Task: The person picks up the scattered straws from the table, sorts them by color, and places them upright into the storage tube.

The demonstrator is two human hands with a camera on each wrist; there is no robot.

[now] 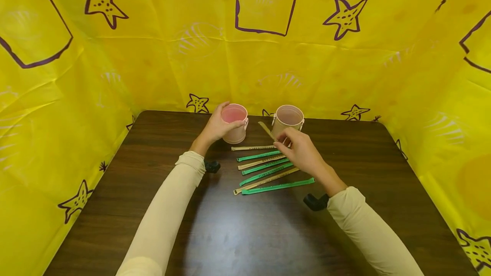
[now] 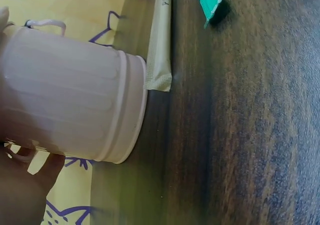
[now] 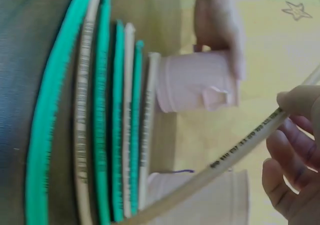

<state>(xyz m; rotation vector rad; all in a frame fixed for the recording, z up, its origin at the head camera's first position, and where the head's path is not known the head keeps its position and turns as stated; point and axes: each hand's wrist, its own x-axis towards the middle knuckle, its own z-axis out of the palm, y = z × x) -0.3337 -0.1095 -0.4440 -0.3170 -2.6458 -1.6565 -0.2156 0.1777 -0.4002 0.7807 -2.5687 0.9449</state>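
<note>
While tilted, tan stick (image 3: 240,151) aloft

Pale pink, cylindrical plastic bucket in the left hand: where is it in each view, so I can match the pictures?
Head: the pale pink bucket, gripped by the left hand, sits slightly left of centre.
Left wrist: the bucket is at the left, shown sideways.
Right wrist: the bucket is above and right of centre, also sideways.
Shared landmark: the tan, slim, papery stick lying nearest its base.
</note>
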